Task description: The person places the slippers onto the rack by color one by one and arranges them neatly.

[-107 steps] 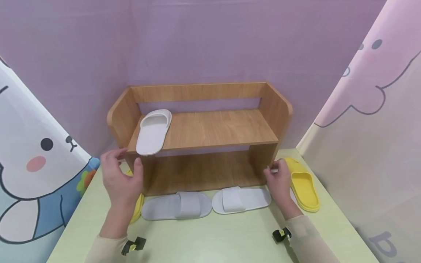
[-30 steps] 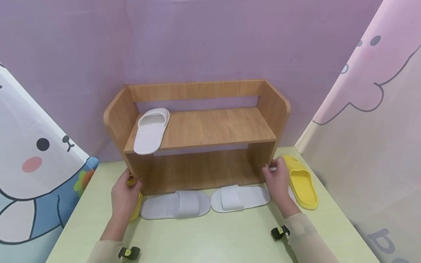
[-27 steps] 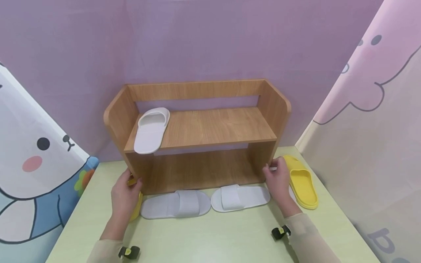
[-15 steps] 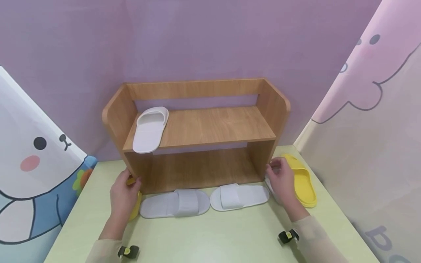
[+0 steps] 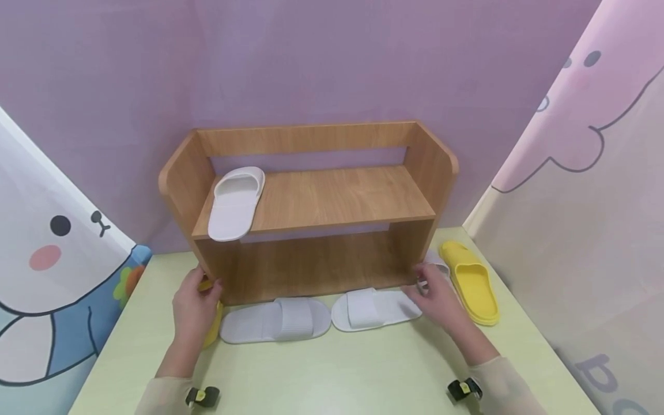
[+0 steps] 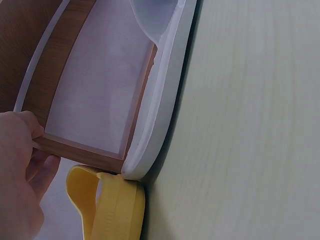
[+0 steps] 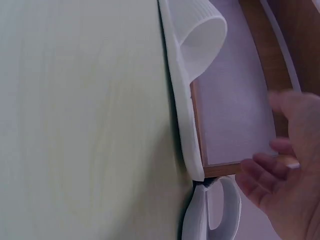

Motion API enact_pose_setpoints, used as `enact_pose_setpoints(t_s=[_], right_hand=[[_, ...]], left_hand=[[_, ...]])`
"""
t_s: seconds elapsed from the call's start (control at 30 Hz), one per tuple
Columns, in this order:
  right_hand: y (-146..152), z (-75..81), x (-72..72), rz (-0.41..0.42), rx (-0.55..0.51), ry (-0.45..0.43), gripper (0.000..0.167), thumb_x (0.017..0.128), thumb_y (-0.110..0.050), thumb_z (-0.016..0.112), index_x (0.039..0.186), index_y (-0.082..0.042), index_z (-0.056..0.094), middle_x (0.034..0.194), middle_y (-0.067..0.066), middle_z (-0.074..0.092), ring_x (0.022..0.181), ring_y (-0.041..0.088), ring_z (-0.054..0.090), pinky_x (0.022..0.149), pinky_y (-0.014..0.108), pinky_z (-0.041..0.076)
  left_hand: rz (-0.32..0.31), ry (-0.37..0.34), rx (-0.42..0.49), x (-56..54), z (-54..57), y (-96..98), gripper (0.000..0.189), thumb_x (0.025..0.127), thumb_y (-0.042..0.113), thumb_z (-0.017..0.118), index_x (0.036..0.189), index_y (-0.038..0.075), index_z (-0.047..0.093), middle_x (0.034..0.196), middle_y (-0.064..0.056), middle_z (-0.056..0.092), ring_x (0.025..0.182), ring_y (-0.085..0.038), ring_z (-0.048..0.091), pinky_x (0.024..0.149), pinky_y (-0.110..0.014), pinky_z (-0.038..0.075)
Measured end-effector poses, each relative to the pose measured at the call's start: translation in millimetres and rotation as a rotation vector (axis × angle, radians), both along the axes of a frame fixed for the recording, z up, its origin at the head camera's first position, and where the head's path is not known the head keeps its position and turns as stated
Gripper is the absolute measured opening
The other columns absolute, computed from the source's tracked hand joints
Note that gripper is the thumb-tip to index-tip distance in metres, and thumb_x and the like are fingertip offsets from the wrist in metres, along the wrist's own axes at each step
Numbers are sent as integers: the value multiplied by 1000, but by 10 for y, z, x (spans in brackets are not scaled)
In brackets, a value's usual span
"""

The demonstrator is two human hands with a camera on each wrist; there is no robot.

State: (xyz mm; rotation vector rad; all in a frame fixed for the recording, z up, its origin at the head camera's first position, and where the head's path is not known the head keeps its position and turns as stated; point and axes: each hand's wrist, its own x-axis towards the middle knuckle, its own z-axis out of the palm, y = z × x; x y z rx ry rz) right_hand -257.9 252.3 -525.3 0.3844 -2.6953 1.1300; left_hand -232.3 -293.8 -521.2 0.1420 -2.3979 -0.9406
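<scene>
My left hand pinches the front edge of the left side panel of a two-tier wooden shoe rack, low down. In the left wrist view, its thumb and fingers lie on either side of that panel. My right hand is near the rack's lower right front corner, fingers loosely bent and holding nothing. In the right wrist view, the fingertips overlap the panel edge; contact cannot be told. A white slipper lies on the upper shelf's left end, its sole slightly past the front edge.
Along the rack's front lie a grey slipper and a white slipper. To the right are a yellow slipper and a pale slipper, partly hidden. Another yellow slipper sits by the left hand. Purple cloth hangs behind.
My left hand has come down from beside the upper shelf and taken hold of the left panel. The right hand has let go of the right panel and shifted inward, uncovering more of the pale slipper.
</scene>
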Motion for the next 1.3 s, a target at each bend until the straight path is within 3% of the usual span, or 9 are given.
enact_pose_setpoints(t_s=[0.1,0.23,0.33,0.63,1.1,1.3], right_hand=[[-20,-35,21,89,107,-26,68,98,-34,88,150,-3,58,144,19,62,133,42,61,109,65,56],[-38,-91,40,160,228,4,79,92,-44,92,148,1,62,147,22,60,136,44,58,113,66,52],[-34,-115,43,187,288,14,83,86,-47,96,145,1,64,147,24,60,137,46,57,114,66,51],[-2,-176,0,202,400,-89,92,79,-54,99,151,-9,63,155,20,56,142,43,54,118,64,49],[-21,-153,-66,214,411,-221,89,79,-49,100,152,-13,64,160,15,49,147,37,48,123,61,46],[-23,-84,-97,271,406,-242,87,81,-43,101,154,-15,63,154,13,52,143,36,48,121,61,46]], left_hand=[[-5,4,-4,3,3,-3,38,102,3,77,138,6,66,134,-16,70,124,-39,70,92,-54,64],[-13,10,-12,8,5,-14,40,101,2,77,139,6,66,134,-16,70,124,-39,70,93,-56,64],[-19,13,-11,10,2,-21,41,100,1,78,139,5,66,135,-17,70,124,-40,70,94,-57,63],[-25,50,-23,2,-7,-30,41,99,-1,79,138,3,67,132,-18,71,122,-41,70,92,-59,64],[-20,36,-33,4,-13,-29,43,99,-1,79,139,4,66,133,-17,70,124,-41,70,92,-56,63],[-18,31,-35,8,-6,-31,43,99,0,79,140,5,66,133,-17,70,125,-40,69,92,-55,63]])
